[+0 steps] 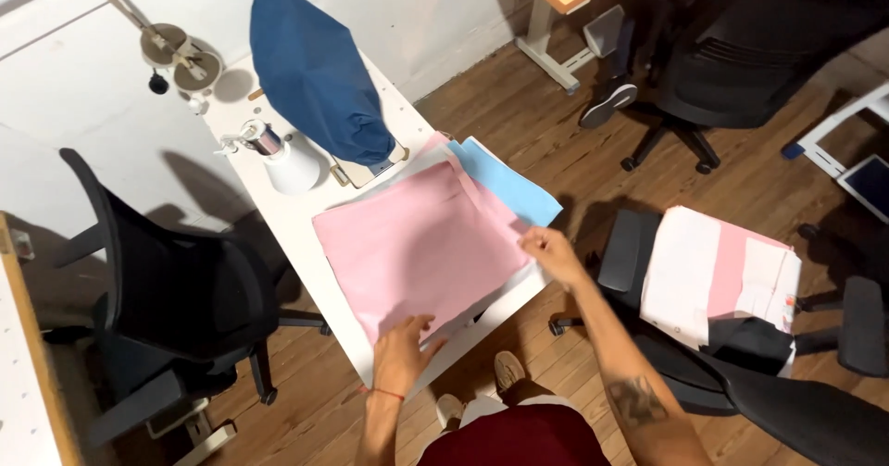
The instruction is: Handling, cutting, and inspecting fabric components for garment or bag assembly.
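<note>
White table (278,209) runs lengthwise below the person, carrying a blue cloth-covered object (315,68) at its far end and a white spray bottle (282,159) beside that. Nearer lies a pink fabric sheet (417,244), flat on the table, over light blue sheets (507,186) showing at its right edge. The left hand (400,350) lies flat on the pink sheet's near corner, grip apart. The right hand (552,251) touches the sheet's right edge; whether its grip pinches the fabric I cannot tell.
</note>
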